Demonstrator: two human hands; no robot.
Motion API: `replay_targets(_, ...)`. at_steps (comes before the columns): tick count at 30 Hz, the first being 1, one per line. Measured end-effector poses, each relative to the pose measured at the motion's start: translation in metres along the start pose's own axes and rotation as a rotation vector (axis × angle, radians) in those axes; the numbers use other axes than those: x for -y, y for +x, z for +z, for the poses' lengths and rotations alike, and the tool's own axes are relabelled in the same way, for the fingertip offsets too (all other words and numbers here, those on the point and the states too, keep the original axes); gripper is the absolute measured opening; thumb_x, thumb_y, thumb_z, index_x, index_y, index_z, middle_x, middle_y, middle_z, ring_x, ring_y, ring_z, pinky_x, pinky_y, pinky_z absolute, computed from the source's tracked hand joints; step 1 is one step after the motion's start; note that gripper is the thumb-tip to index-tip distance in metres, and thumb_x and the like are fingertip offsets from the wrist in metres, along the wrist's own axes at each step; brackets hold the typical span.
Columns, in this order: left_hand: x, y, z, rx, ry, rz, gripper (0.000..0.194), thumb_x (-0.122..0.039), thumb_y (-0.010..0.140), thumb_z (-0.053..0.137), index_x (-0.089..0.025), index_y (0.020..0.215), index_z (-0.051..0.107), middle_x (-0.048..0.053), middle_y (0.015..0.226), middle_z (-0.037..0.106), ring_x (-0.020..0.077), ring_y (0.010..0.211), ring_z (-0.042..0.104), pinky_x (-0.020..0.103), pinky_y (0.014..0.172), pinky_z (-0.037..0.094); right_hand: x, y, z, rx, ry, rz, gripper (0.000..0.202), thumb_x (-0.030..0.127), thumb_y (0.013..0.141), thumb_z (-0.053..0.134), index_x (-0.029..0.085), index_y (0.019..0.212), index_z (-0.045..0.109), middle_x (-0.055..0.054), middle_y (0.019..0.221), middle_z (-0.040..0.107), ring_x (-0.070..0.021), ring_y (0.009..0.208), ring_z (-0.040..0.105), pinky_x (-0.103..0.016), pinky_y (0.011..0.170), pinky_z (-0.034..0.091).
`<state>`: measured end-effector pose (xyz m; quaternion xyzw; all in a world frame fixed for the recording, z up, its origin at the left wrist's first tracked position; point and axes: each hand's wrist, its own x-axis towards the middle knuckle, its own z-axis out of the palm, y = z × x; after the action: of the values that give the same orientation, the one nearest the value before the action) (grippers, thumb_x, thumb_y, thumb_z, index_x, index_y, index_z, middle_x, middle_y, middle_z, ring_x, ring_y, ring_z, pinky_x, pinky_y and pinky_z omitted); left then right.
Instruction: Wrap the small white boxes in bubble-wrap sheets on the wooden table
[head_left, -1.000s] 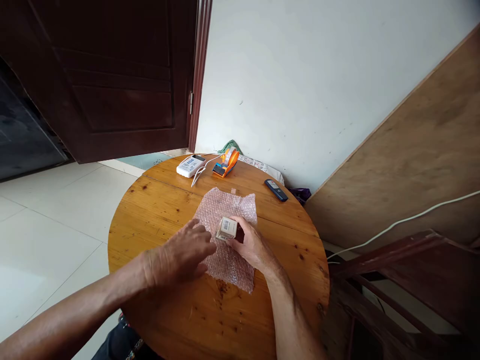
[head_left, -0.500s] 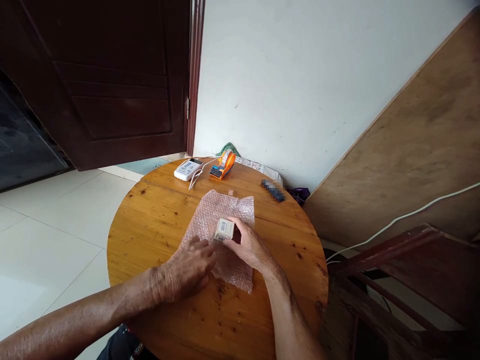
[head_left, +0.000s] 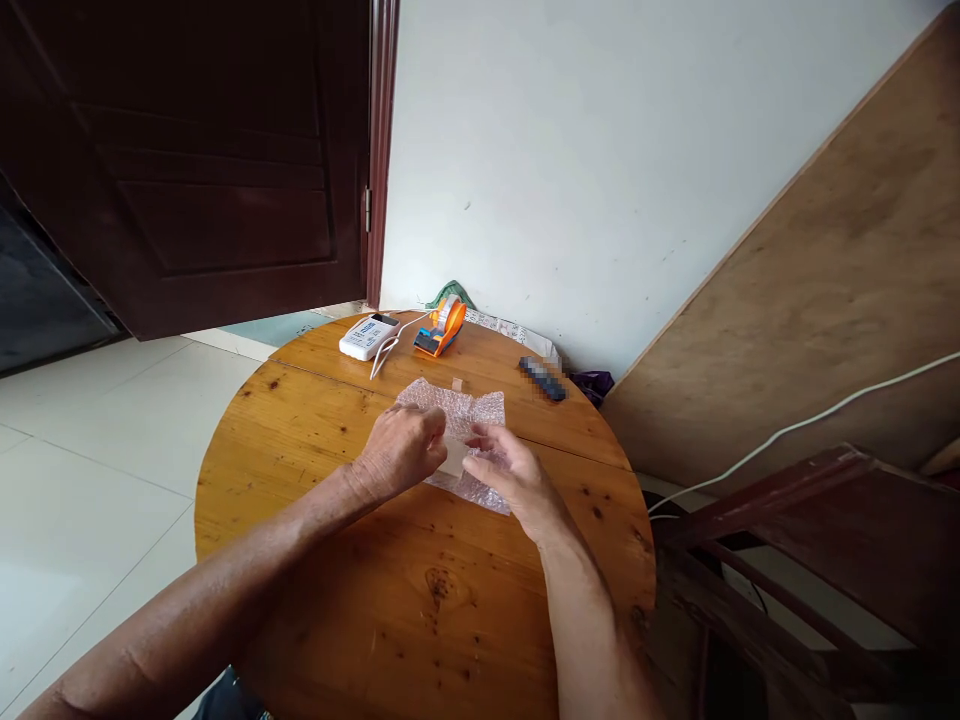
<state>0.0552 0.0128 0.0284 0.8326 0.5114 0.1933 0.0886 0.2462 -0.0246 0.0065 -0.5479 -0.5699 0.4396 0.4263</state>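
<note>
A sheet of pinkish bubble wrap point(head_left: 491, 497) lies on the round wooden table, its near part folded up. The small pale box point(head_left: 453, 458) rests on the wrap between my hands, partly hidden by them. My left hand point(head_left: 405, 445) is closed at the wrap's left side, fingers curled on the wrap; their tips are hidden. On the right of the box, my right hand point(head_left: 510, 475) is open with its fingers apart, beside the box and above the wrap. Whether its fingertips touch either one I cannot tell.
An orange tape dispenser point(head_left: 442, 328) stands toward the back of the wooden table point(head_left: 300, 440). Left of it lies a white device point(head_left: 369, 336) with a white cable. A dark, blurred-out object point(head_left: 541, 378) lies back right. The white wall point(head_left: 525, 150) rises behind.
My left hand has moved up and right, and the near part of the bubble wrap has folded up toward the box. My right hand has let go of the box and opened.
</note>
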Motion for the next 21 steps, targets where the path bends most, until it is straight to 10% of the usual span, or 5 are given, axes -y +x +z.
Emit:
replay_targets(7, 0.018, -0.001, -0.003, 0.081, -0.357, -0.080, 0.042, -0.022, 0.071, 0.064, -0.017, 0.113, 0.066, 0.006, 0.097, 0.070, 0.0197, 0.082, 0.065, 0.029, 0.076, 0.049, -0.009, 0.005, 0.018, -0.124, -0.064, -0.035, 0.016, 0.036, 0.074, 0.067, 0.020, 0.074, 0.065, 0.002, 0.064, 0.060, -0.0130, 0.058, 0.052, -0.026, 0.058, 0.041)
replay_targets(21, 0.027, 0.004, 0.015, 0.207, -0.797, -0.076, 0.010, -0.025, 0.072, 0.062, -0.015, 0.074, 0.061, -0.005, 0.063, 0.054, 0.0093, 0.057, 0.045, 0.020, 0.053, 0.034, -0.007, 0.006, 0.016, -0.123, -0.158, -0.188, 0.018, 0.037, 0.080, 0.062, 0.020, 0.072, 0.063, 0.000, 0.068, 0.063, -0.0151, 0.064, 0.055, -0.027, 0.064, 0.045)
